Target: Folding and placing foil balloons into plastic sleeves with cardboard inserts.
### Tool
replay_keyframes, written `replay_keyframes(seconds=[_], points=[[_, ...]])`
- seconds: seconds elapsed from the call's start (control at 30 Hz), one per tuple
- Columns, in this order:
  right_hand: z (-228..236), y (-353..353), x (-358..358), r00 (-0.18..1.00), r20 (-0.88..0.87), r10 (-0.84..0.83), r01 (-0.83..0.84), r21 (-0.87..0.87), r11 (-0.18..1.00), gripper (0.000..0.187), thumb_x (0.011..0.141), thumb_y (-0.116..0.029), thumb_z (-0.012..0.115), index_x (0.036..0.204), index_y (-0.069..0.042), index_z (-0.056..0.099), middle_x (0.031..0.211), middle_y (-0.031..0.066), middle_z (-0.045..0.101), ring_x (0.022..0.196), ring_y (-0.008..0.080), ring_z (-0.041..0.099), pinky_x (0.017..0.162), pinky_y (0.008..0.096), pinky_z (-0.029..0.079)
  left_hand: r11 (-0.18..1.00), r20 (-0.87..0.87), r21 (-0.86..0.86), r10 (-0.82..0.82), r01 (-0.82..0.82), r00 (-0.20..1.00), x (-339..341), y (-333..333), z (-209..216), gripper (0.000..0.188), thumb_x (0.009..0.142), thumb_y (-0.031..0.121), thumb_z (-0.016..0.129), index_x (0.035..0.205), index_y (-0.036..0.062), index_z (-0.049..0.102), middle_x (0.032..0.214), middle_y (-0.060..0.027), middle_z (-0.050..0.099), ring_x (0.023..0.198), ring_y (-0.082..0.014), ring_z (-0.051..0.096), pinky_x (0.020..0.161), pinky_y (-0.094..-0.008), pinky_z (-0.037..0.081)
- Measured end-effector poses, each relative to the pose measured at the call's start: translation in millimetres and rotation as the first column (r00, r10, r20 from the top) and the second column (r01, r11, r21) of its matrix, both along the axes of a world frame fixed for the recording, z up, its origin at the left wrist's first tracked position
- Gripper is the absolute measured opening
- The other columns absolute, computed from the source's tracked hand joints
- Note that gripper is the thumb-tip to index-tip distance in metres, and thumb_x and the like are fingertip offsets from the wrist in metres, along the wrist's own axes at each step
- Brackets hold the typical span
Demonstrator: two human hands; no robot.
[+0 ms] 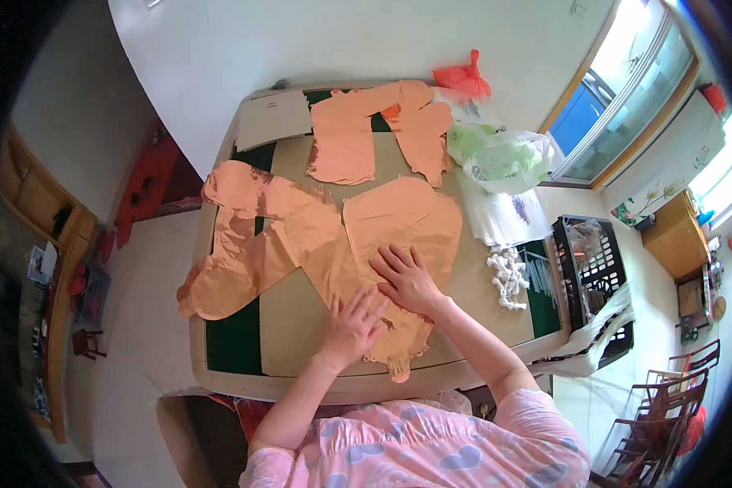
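Flat copper-coloured foil sheets, which look like uninflated foil balloons, lie over the table [301, 358]. The nearest foil balloon [403, 215] has a broad rounded top and narrows to a small tab by the front edge. On its lower middle my right hand [411, 283] rests palm down, fingers spread. Just left of and nearer than that, my left hand [354, 329] lies across its left edge, fingers apart. A longer, bent foil piece [256, 244] spreads out to the left, partly meeting the nearest one. Farther back lies another layered, folded foil piece [342, 150].
Grey card sheets [274, 120] lie at the back left. On the right are a red bag [464, 77], a green-white plastic bag [500, 159], clear bags [504, 215], white knotted bundles [508, 276] and thin clear sticks [538, 276]. A black crate [610, 244] stands beside the table.
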State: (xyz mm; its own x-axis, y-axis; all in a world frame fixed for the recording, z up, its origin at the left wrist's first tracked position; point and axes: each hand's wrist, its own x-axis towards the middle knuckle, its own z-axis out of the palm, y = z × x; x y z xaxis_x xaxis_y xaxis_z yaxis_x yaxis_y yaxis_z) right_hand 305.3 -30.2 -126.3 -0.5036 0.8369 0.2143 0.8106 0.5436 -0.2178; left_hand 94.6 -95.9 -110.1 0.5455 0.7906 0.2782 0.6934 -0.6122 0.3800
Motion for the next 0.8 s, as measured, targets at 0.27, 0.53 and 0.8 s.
replay_keyframes(seconds=[0.27,0.53,0.8], points=[[15.6,3.3,-0.6,0.997,-0.064,-0.036,0.033,-0.056,0.998,0.053,0.094,-0.040,0.054,0.140,-0.015,0.046,0.149,0.0134,0.038,0.140,0.0335,0.031,0.112,0.0579,0.021,0.993,-0.097,-0.034,-0.113,0.110,0.989,-0.9,-8.2,-10.0,0.052,0.085,0.035,0.065,0.134,0.0196,0.053,0.149,-0.0098,0.038,0.139,-0.0287,0.033,0.107,-0.0650,0.024],[61.1,89.6,26.1,0.968,-0.229,-0.103,0.115,0.037,0.993,0.049,0.092,-0.028,0.058,0.136,-0.010,0.047,0.148,0.0136,0.039,0.137,0.0311,0.035,0.112,0.0562,0.024,0.968,0.022,0.237,0.086,-0.089,0.996,-23.1,111.7,55.1,0.050,0.087,0.020,0.062,0.135,0.0127,0.050,0.146,-0.0122,0.042,0.138,-0.0287,0.035,0.109,-0.0565,0.028],[16.4,221.6,-26.5,0.997,-0.076,0.019,-0.013,0.079,0.997,0.043,0.088,-0.012,0.050,0.130,-0.006,0.053,0.142,0.0102,0.048,0.134,0.0264,0.040,0.111,0.0489,0.029,0.972,-0.094,0.219,0.106,-0.083,0.990,-24.5,288.3,-3.4,0.027,0.090,0.013,0.050,0.111,0.0014,0.061,0.127,-0.0151,0.057,0.127,-0.0296,0.048,0.106,-0.0418,0.038]])
